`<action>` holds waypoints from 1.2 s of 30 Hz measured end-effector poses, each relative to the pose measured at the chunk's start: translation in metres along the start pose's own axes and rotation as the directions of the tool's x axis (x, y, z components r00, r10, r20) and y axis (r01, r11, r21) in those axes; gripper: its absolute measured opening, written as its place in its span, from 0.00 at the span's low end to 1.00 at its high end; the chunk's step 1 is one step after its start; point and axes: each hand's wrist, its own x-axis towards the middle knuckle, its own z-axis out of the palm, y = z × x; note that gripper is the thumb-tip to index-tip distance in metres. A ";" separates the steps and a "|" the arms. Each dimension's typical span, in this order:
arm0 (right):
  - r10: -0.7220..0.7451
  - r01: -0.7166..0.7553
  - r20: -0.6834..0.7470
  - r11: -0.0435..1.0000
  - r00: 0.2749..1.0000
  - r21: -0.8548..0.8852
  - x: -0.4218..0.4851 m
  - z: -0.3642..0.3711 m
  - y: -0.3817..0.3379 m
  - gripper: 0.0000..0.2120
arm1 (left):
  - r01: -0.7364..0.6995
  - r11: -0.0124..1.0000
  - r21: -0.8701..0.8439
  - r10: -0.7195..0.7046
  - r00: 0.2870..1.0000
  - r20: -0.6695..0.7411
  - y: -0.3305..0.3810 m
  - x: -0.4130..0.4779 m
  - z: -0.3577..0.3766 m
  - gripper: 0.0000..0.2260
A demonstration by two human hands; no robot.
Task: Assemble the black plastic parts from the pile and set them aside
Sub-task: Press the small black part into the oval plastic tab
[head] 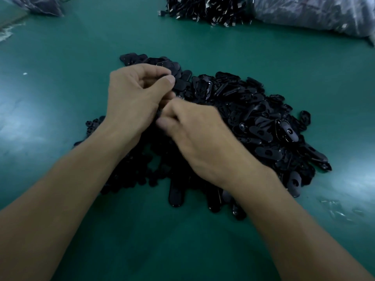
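Your left hand is over the near-left part of the pile of black plastic parts, fingers curled and thumb pressed toward the forefinger, pinching a black part that is mostly hidden. Your right hand is just beside it, touching it at the fingertips with its fingers also curled, but it is blurred and I cannot tell whether it grips anything. The pile lies in the middle of the green table, well apart from a second dark heap and a plastic bag at the far edge
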 end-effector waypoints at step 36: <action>0.145 -0.008 -0.453 0.957 0.880 0.290 -0.025 -0.029 0.050 0.13 | -0.018 0.994 0.107 -0.021 0.937 0.350 0.005 -0.025 0.016 0.09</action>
